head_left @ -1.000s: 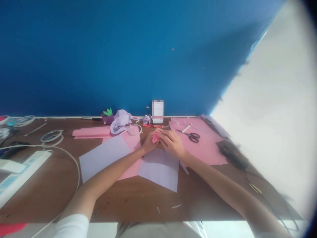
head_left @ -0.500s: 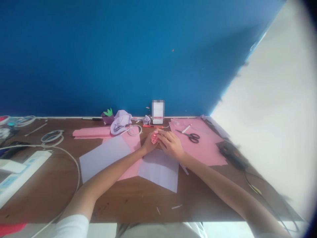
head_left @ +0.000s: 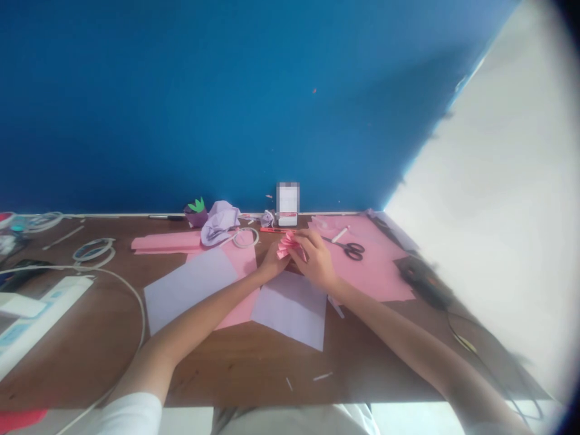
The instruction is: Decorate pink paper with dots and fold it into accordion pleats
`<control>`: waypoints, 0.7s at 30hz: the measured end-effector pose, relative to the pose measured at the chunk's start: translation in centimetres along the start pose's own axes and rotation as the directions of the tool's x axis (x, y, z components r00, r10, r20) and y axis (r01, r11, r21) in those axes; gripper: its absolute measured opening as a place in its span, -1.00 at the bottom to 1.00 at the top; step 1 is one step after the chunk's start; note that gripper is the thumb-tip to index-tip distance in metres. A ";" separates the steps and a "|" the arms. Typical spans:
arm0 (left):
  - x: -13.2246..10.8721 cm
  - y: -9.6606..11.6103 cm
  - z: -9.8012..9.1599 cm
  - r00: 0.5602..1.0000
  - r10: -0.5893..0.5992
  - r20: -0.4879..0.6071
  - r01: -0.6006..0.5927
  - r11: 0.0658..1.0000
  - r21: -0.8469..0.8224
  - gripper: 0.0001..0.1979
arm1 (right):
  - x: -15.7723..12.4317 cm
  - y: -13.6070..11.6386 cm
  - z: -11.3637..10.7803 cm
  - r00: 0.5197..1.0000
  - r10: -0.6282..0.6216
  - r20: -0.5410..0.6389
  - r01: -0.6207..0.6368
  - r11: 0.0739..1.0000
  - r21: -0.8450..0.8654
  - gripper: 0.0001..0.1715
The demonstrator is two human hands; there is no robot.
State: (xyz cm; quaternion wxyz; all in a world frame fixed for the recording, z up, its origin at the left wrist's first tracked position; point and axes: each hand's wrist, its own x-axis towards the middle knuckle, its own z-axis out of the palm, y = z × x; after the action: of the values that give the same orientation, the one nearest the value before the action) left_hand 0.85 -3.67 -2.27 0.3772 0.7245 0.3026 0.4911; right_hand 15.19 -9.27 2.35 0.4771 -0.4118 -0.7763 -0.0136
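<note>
A small piece of folded pink paper [head_left: 287,243] with pleated edges is held between both hands above the middle of the table. My left hand [head_left: 272,261] grips it from the left and below, fingers closed. Reaching in from the right, my right hand [head_left: 314,257] has its fingers bent round the paper's right side. Beneath the hands lies a pale lilac sheet [head_left: 292,308]. Another lilac sheet [head_left: 190,287] rests to the left, partly over pink paper.
Black-handled scissors [head_left: 352,249] lie on pink sheets [head_left: 376,272] at the right. A phone [head_left: 287,205] stands by the wall, with an orange cutter [head_left: 276,229] before it. Crumpled lilac paper [head_left: 220,222], a white tape roll [head_left: 246,237] and a power strip [head_left: 45,314] are leftward.
The pleated pink paper shows more widely between the hands. My right hand's fingers have shifted and are more bent. The view has moved very slightly.
</note>
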 end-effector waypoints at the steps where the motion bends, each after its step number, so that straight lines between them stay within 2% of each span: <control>1: -0.1 0.0 -0.1 1.000 0.018 -0.005 -0.018 1.000 0.003 -0.77 | 0.1 0.0 0.0 1.000 0.008 -0.003 -0.008 1.000 0.006 -0.63; 6: -0.5 0.0 -0.9 0.993 0.116 0.028 -0.118 0.990 0.075 -0.68 | 0.1 0.0 0.0 0.998 0.058 0.039 -0.059 0.998 0.013 -0.49; 11: -0.6 0.1 -0.9 0.995 0.094 0.014 -0.095 0.991 0.098 -0.67 | 0.2 0.5 0.2 0.992 0.111 0.061 -0.114 0.992 0.054 -0.41; 14: -0.3 0.1 -0.9 0.995 0.084 0.048 -0.089 0.991 0.105 -0.68 | 0.2 0.7 0.3 0.984 0.156 0.081 -0.164 0.981 0.101 -0.38; 17: 0.1 -0.1 -1.0 0.996 0.058 0.070 -0.060 0.998 0.026 -0.69 | 0.4 0.7 0.1 0.979 0.174 0.107 -0.193 0.960 0.202 -0.41; 21: 0.5 -0.3 -0.9 0.990 -0.098 0.100 0.119 0.965 -0.232 -0.71 | 0.9 0.7 -0.6 0.962 0.204 0.181 -0.256 0.906 0.338 -0.44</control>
State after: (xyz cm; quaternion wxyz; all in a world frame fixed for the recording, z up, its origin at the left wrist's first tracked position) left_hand 0.18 -2.88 -2.13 0.5003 0.6774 0.2642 0.4701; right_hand 15.89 -8.43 3.08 0.4863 -0.4066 -0.7433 0.2138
